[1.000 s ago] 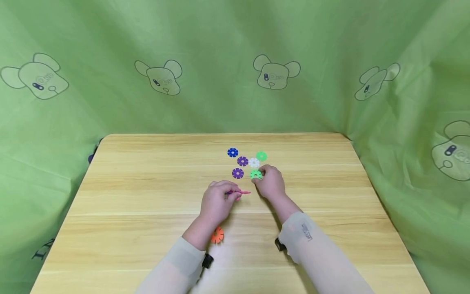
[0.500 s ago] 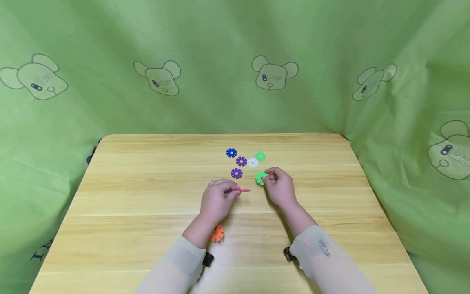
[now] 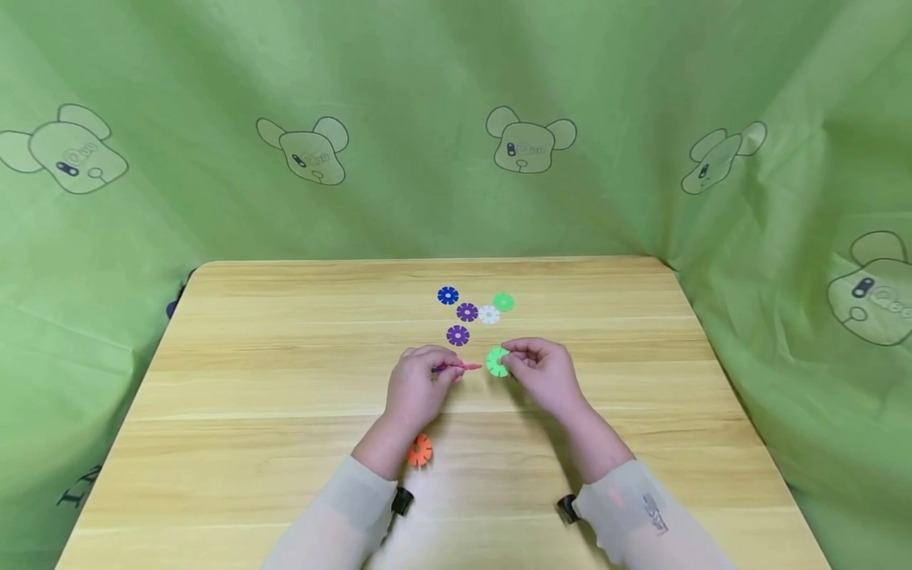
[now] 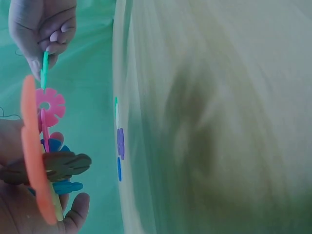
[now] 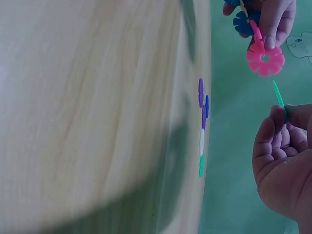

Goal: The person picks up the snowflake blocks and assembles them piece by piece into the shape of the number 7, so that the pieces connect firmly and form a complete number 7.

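Observation:
My left hand (image 3: 419, 388) grips a chain of linked notched plastic discs. At its tip is a pink disc (image 4: 52, 106), and blue discs (image 4: 67, 187), a dark brownish disc (image 4: 66, 165) and an orange disc (image 4: 35, 156) follow. In the head view the orange end shows beside the left forearm. Between thumb and fingers, my right hand (image 3: 545, 376) pinches a green disc (image 3: 495, 362) by its edge. The green disc faces the pink tip with a small gap, as the right wrist view (image 5: 278, 92) shows. Fingers hide parts of the chain.
Farther back on the wooden table (image 3: 285, 356) lie loose discs: a blue one (image 3: 448, 295), two purple ones (image 3: 458, 336), a white one (image 3: 488, 314) and another green one (image 3: 503, 302). A green curtain (image 3: 413, 206) surrounds the table's back and sides.
My right hand has lifted the green disc off the table beside the other discs and brought it toward me, then left to the pink tip. The left hand has barely moved.

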